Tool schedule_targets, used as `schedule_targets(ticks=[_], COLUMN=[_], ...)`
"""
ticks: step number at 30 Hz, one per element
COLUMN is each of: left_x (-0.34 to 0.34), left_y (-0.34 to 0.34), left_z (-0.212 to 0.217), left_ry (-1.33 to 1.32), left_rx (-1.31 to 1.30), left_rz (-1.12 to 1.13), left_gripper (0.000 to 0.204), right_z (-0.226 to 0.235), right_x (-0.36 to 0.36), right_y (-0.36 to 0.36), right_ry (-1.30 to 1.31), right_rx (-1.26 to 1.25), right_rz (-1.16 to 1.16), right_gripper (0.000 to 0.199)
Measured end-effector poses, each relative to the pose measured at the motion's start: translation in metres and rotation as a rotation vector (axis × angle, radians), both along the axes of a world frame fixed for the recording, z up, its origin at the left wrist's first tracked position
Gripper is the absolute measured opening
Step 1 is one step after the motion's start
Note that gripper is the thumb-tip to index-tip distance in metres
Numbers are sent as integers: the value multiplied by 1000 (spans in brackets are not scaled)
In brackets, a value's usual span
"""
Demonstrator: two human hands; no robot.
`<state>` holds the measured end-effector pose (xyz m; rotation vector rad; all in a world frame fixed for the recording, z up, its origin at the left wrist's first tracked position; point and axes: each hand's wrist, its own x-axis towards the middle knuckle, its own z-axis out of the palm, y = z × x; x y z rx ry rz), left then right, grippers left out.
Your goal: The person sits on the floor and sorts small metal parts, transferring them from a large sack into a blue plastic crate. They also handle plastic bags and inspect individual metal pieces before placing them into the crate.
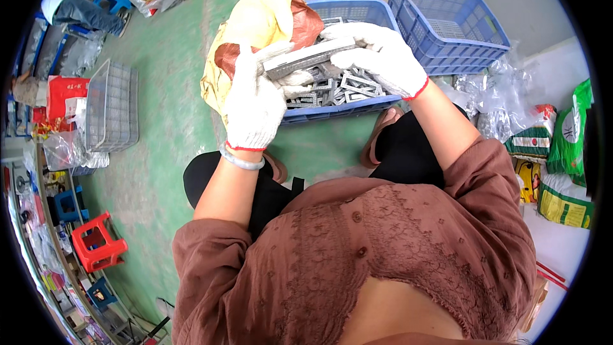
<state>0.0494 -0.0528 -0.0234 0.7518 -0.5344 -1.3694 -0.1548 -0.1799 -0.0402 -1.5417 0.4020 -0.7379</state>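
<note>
Both my hands wear white knitted gloves with red cuffs. Between them they hold a long, narrow stack of grey metal pieces (311, 59), tilted up to the right. My left hand (257, 99) grips its left end, thumb up along the near side and fingers beneath. At the other end, my right hand (381, 57) has its fingers closed around the stack. Below is a blue plastic crate (338, 112) filled with loose grey rectangular metal frames (357, 86). A yellow woven sack (258, 22) with a reddish-brown lining lies open over the crate's left end.
A second blue crate (440, 6) stands at the far right, beside clear plastic bags (507, 105) and green sacks (575, 131). To the left are a grey crate (113, 107), a red stool (99, 243) and loaded shelves (54, 217). Another person (83, 9) is at the far left.
</note>
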Motion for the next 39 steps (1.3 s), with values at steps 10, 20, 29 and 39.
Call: schedule_targets(ticks=[10, 20, 29, 39], left_x=[0, -2, -4, -4], left_y=[0, -1, -1, -3], left_z=[-1, -1, -5, -11], left_ry=[-6, -13, -7, 120], left_rx=[-4, 9, -6, 51], left_rz=[-1, 38, 40, -6], left_gripper=[57, 47, 49, 49], right_z=[9, 15, 12, 22], right_x=[-1, -2, -4, -5], right_y=[3, 6, 5, 14], right_ry=[51, 63, -23, 29], right_rx=[47, -18, -67, -97], right_rz=[32, 26, 79, 21], right_gripper=[40, 38, 34, 39])
